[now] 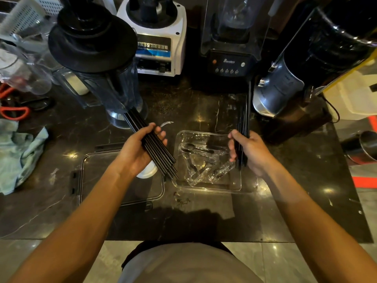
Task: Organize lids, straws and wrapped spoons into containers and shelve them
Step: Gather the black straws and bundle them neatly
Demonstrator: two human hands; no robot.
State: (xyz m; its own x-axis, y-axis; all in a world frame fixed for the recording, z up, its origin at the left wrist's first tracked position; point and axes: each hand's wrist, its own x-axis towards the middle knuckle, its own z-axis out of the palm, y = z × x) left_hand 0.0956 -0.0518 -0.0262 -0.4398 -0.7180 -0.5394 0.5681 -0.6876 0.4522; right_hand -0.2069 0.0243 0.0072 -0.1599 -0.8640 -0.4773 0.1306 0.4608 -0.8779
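Note:
My left hand (140,148) grips a bundle of black straws (163,158) that slants from upper left to lower right above the counter. My right hand (247,151) holds a second bundle of black straws (243,117) nearly upright, over the right edge of a clear plastic container (247,185). Inside that container lie several black spoons in clear wrappers (201,160). A clear container lid with black clips (91,180) lies flat under my left hand. A small white lid (149,172) peeks out below my left palm.
Blenders line the back: a dark jar (98,58), a white base (159,37), a black covered blender (230,48), and a steel machine (285,84) at right. A green cloth (18,156) and red-handled scissors (14,112) lie at left. A steel pot (365,146) sits at right.

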